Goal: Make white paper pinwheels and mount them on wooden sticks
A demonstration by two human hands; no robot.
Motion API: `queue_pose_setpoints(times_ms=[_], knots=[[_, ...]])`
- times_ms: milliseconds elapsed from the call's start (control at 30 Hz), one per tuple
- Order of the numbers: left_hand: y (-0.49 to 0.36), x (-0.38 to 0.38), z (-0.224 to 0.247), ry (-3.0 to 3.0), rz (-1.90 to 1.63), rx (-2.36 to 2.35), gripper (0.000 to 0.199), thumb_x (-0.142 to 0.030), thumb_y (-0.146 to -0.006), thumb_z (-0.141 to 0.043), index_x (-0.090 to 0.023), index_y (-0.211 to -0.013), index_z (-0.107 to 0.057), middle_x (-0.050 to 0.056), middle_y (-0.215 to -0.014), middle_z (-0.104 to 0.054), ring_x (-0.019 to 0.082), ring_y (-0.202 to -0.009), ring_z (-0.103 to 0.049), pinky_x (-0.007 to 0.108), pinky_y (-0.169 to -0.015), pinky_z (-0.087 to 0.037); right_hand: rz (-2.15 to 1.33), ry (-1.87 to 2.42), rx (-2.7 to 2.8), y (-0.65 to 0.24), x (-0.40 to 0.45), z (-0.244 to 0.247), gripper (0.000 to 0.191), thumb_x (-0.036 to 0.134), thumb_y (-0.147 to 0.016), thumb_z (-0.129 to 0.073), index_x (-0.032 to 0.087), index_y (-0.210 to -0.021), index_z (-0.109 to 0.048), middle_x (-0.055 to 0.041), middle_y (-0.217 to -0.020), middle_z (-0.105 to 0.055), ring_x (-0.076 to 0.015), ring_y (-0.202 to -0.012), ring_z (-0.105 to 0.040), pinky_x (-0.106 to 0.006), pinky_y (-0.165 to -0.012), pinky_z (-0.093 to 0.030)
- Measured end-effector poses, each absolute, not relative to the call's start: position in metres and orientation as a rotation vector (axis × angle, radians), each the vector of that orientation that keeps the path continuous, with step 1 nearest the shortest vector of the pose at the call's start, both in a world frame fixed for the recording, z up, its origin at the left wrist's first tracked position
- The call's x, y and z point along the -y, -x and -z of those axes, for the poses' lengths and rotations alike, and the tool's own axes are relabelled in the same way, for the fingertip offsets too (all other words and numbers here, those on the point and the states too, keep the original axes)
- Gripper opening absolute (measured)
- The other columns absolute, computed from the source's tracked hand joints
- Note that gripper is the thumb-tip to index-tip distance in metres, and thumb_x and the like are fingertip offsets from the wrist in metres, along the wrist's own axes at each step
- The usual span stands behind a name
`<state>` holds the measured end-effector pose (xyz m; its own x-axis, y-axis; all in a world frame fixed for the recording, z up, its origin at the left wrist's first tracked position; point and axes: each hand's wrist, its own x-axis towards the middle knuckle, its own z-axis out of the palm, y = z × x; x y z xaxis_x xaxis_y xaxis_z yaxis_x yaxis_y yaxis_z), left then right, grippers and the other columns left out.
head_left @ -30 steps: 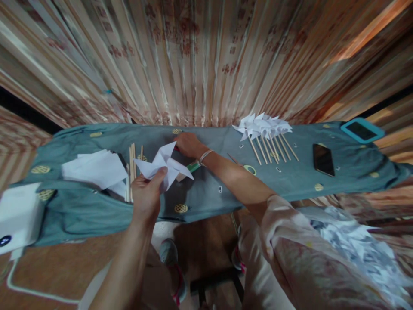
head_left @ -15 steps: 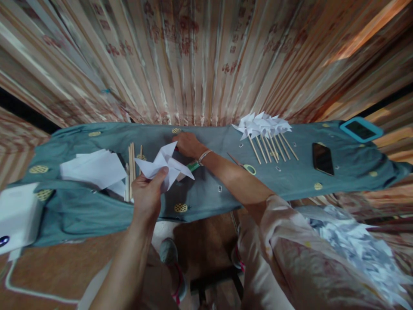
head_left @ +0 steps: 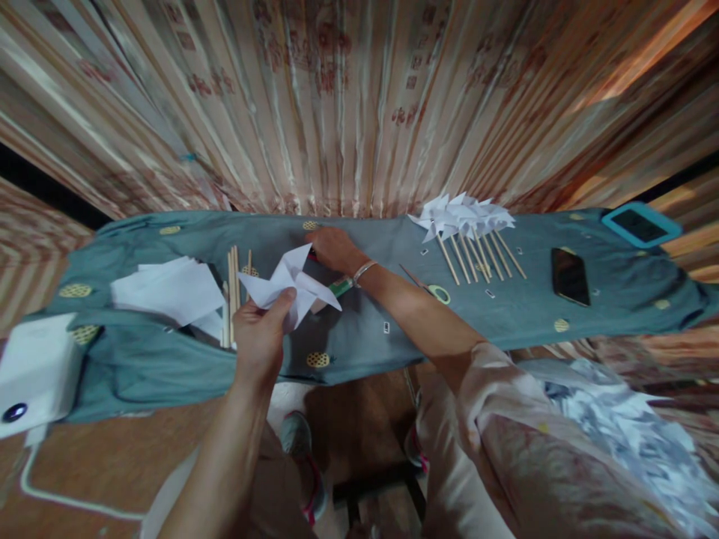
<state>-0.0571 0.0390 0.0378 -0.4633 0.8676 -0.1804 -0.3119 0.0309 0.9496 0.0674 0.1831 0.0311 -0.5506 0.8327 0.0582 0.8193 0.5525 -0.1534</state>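
A white paper pinwheel (head_left: 303, 288) is pinched in my left hand (head_left: 261, 322), with the thumb pressed near its middle and its blades spread. Beyond it, my right hand (head_left: 335, 251), with a bracelet at the wrist, reaches down to the cloth. Its fingers are curled and mostly hidden; a bit of red shows beside them, too small to name. Under my right wrist lies a green object (head_left: 339, 287), partly covered by the pinwheel and arm. Several wooden sticks (head_left: 233, 292) lie just left of my left hand.
A stack of white paper (head_left: 168, 292) lies on the green cloth (head_left: 365, 344). To the right are several pinwheels on sticks (head_left: 466, 217), scissors (head_left: 438, 293), a phone (head_left: 570, 277) and a blue-framed device (head_left: 640, 224). A white box with a cable (head_left: 42, 367) stands left; folded paper (head_left: 623, 427) is heaped lower right.
The whole view has shifted slightly, so things appear a little further right. My left hand keeps hold of the pinwheel, and my right hand stays low at the same spot.
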Motion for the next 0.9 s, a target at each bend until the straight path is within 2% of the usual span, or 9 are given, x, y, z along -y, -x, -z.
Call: queue_pose_setpoints(times_ms=[233, 400, 467, 567, 700, 900], knots=[[0.057, -0.038, -0.039, -0.604, -1.606, -1.388, 0.028, -0.026, -0.047, -0.083, -0.015, -0.072, -0.075, 0.002, -0.074, -0.075, 0.014, -0.067, -0.064, 0.025, -0.066, -0.053, -0.164, 1.499, 2.476, -0.073, -0.177, -0.032, 0.029, 0.016, -0.1, -0.041, 0.008, -0.11, -0.067, -0.0173, -0.108, -0.074, -0.0217, -0.096, -0.065, -0.031, -0.082, -0.042], [0.056, -0.038, -0.039, -0.625, -1.597, -1.395, 0.027, -0.027, -0.047, -0.082, -0.015, -0.07, -0.074, 0.002, -0.072, -0.075, 0.015, -0.065, -0.064, 0.026, -0.064, -0.053, -0.188, 1.54, 2.298, -0.1, -0.146, -0.032, 0.029, 0.018, -0.101, -0.04, 0.013, -0.11, -0.066, -0.0083, -0.106, -0.075, -0.0179, -0.095, -0.067, -0.026, -0.082, -0.044], [0.054, -0.038, -0.038, -0.636, -1.602, -1.387, 0.027, -0.028, -0.047, -0.082, -0.016, -0.07, -0.074, 0.003, -0.073, -0.075, 0.016, -0.065, -0.065, 0.027, -0.063, -0.054, -0.32, 1.525, 2.135, -0.116, -0.129, -0.028, 0.026, 0.019, -0.099, -0.043, 0.015, -0.106, -0.068, -0.0057, -0.101, -0.075, -0.0166, -0.091, -0.068, -0.025, -0.081, -0.045], [0.051, -0.037, -0.037, -0.626, -1.582, -1.381, 0.027, -0.027, -0.047, -0.082, -0.016, -0.07, -0.074, 0.003, -0.073, -0.075, 0.016, -0.066, -0.065, 0.027, -0.064, -0.054, -0.38, 1.603, 2.048, -0.141, -0.101, -0.019, 0.024, 0.018, -0.097, -0.047, 0.017, -0.105, -0.069, -0.0067, -0.101, -0.075, -0.0184, -0.092, -0.068, -0.026, -0.081, -0.046], [0.044, -0.034, -0.036, -0.657, -1.513, -1.384, 0.027, -0.029, -0.047, -0.083, -0.016, -0.069, -0.074, 0.003, -0.073, -0.075, 0.017, -0.068, -0.066, 0.028, -0.067, -0.053, -0.258, 1.705, 2.195, -0.161, -0.067, -0.006, 0.029, 0.018, -0.099, -0.041, 0.016, -0.104, -0.069, -0.012, -0.103, -0.074, -0.0228, -0.098, -0.065, -0.031, -0.088, -0.046], [0.031, -0.031, -0.029, -0.691, -1.411, -1.373, 0.032, -0.033, -0.047, -0.083, -0.014, -0.071, -0.075, 0.003, -0.071, -0.074, 0.018, -0.065, -0.065, 0.03, -0.065, -0.052, -0.117, 1.801, 2.357, -0.165, -0.043, 0.006, 0.033, 0.016, -0.099, -0.037, 0.014, -0.101, -0.07, -0.0162, -0.098, -0.072, -0.0283, -0.096, -0.063, -0.039, -0.088, -0.046]])
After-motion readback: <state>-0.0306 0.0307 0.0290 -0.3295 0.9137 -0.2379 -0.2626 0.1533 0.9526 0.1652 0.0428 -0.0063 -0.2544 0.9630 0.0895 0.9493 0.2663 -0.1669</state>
